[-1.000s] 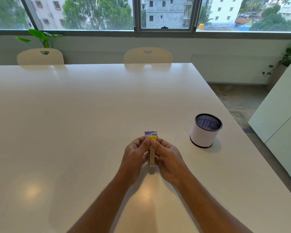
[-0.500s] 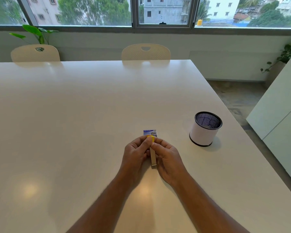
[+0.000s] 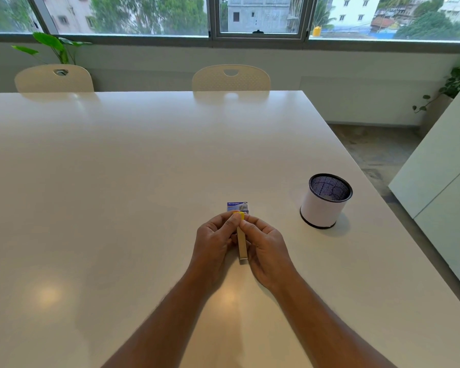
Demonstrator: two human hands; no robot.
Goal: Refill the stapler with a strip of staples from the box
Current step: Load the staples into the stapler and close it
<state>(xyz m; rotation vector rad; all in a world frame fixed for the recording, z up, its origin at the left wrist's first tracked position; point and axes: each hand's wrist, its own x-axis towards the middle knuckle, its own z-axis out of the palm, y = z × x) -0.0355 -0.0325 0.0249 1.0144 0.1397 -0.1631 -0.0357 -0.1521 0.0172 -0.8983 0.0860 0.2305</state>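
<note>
Both hands meet over the table (image 3: 117, 181): the left hand (image 3: 214, 241) and right hand (image 3: 267, 247) pinch the stapler (image 3: 241, 244) between fingertips. Compared with before, the grip is unchanged; the box (image 3: 237, 206) lies just behind.

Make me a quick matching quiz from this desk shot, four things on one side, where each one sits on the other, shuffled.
Things:
1. stapler
2. staple box
3. mesh cup
4. chairs

Places:
A. at the table's far edge
B. on the table, right of the hands
C. held between left hand and right hand
D. on the table just beyond the fingertips

Pairs: 1-C, 2-D, 3-B, 4-A
</note>
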